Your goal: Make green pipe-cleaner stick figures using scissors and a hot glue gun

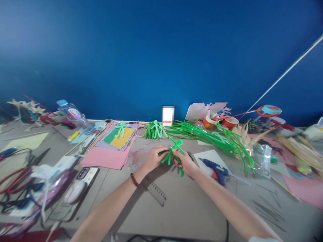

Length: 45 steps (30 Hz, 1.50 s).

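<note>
A green pipe-cleaner figure (179, 142) with a round looped head is held above the middle of the table. My left hand (156, 157), with a beaded bracelet on its wrist, is closed at the figure's left side, fingertips pinching it. From the right, my right hand (186, 161) grips its lower part, with a green stem hanging below the fingers. Beneath the left wrist lies a metal ruler (155, 191). Behind the hands, several similar green figures (156, 127) stand against the wall.
Pink sheets (107, 158) and a phone (87, 174) lie left. A blue glue gun (218, 169) rests right of my right hand, below a long bundle of green pipe cleaners (209, 134). A plastic bottle (73, 114) leans at back left.
</note>
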Available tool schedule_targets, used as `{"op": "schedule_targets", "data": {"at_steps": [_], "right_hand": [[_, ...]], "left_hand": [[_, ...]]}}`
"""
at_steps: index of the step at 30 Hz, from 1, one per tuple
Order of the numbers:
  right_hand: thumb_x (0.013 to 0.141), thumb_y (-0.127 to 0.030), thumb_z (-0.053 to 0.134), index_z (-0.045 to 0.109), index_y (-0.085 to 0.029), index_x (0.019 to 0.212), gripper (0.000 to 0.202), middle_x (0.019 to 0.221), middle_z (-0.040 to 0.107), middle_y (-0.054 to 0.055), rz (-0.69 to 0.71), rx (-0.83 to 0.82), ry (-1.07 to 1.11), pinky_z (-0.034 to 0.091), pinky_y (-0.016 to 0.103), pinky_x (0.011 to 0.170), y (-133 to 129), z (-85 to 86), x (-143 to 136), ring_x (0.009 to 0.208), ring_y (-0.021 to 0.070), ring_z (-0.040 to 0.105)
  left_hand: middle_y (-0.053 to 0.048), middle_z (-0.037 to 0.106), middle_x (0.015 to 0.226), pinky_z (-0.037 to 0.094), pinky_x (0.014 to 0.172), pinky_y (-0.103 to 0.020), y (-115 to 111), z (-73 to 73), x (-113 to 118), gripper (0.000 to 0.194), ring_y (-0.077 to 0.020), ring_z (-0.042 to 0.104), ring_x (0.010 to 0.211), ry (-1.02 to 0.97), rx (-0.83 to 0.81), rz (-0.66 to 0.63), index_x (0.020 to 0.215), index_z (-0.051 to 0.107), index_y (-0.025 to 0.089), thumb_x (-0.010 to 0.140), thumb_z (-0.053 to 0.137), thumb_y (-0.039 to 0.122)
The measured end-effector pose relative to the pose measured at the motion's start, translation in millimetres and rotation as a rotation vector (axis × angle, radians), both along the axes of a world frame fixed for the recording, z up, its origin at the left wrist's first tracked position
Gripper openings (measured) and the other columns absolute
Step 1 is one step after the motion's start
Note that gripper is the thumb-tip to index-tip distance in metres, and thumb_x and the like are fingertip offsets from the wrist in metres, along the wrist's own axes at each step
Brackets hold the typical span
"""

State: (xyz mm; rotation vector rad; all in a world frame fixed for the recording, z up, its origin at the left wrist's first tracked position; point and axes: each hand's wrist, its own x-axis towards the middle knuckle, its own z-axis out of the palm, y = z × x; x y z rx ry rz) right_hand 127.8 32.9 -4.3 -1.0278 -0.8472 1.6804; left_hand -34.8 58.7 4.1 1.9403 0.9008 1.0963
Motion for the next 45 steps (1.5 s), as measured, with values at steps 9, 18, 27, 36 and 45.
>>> {"op": "schedule_targets", "data": {"at_steps": [9, 18, 27, 36, 45], "right_hand": [[0.057, -0.046, 0.077, 0.05, -0.016, 0.064, 0.041, 0.043, 0.044, -0.008, 0.065, -0.081, -0.026, 0.014, 0.014, 0.033, 0.9, 4.0, 2.9, 0.036, 0.003, 0.035], [0.056, -0.032, 0.077, 0.051, -0.016, 0.065, 0.032, 0.046, 0.045, -0.008, 0.217, -0.177, -0.002, 0.018, 0.015, 0.032, 4.5, -5.3, 10.5, 0.038, 0.0044, 0.038], [0.055, -0.032, 0.077, 0.053, -0.015, 0.066, 0.031, 0.049, 0.048, -0.006, 0.264, -0.201, -0.026, 0.019, 0.015, 0.034, 6.5, 1.1, 16.2, 0.041, 0.0042, 0.04], [0.056, -0.047, 0.076, 0.052, -0.017, 0.065, 0.04, 0.053, 0.048, -0.005, -0.164, 0.053, -0.163, 0.023, 0.017, 0.035, 4.8, 1.2, 1.1, 0.042, 0.0053, 0.039], [0.063, -0.05, 0.069, 0.054, -0.017, 0.057, 0.037, 0.039, 0.036, -0.007, -0.242, 0.204, -0.467, 0.021, 0.021, 0.035, 2.4, -18.2, -3.8, 0.035, 0.006, 0.031]], "left_hand": [[-0.006, 0.067, 0.089, 0.043, 0.082, -0.032, 1.1, -9.8, -3.3, 0.021, -0.019, 0.059, 0.086, 0.044, 0.08, 0.043, 0.091, 0.07, 0.023, 0.085, 0.053, 0.033], [-0.002, 0.068, 0.098, 0.037, 0.091, -0.038, 2.6, -8.9, -13.4, 0.026, -0.0193, 0.054, 0.1, 0.341, 0.581, 0.014, 0.099, 0.065, 0.027, 0.088, 0.045, 0.014], [-0.003, 0.067, 0.105, 0.038, 0.095, -0.038, 0.9, -6.9, -15.6, 0.028, -0.0191, 0.055, 0.105, 0.4, 0.722, 0.081, 0.108, 0.061, 0.028, 0.086, 0.049, 0.016], [-0.002, 0.062, 0.072, 0.046, 0.069, -0.028, -18.8, 1.1, 8.5, 0.016, -0.0153, 0.057, 0.069, 0.235, 0.298, 0.299, 0.082, 0.061, 0.018, 0.08, 0.059, 0.034], [-0.006, 0.066, 0.077, 0.041, 0.07, -0.032, -20.3, -9.8, 11.8, 0.018, -0.019, 0.06, 0.073, 0.671, 0.463, 0.271, 0.088, 0.061, 0.017, 0.088, 0.044, 0.014]]}}
